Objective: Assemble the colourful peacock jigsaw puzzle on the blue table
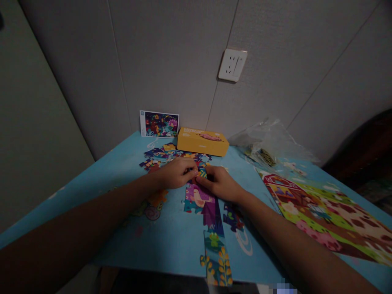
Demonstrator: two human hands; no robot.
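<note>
Left hand [180, 173] and right hand [225, 185] sit before the yellow oblong cardboard box [199, 144]. Right of it lie the rectangular farm-picture puzzle [324, 214] and crumpled clear plastic bag [277, 139]; in front, the purple-and-teal jigsaw strip [211, 216]. Both hands, half curled, touch its far end; whether pinching, I cannot tell.

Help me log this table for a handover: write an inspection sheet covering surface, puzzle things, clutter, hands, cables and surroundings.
Surface: light-blue table, printed pattern.
Job's things: partly joined puzzle strip; more pieces near the yellow box; picture card standing by the wall.
Clutter: clear plastic bag and farm picture, at right.
Hands: left hand and right hand meet at a puzzle piece; grip unclear.
Cables: nothing seen.
Surroundings: grey wall with a socket panel.
</note>
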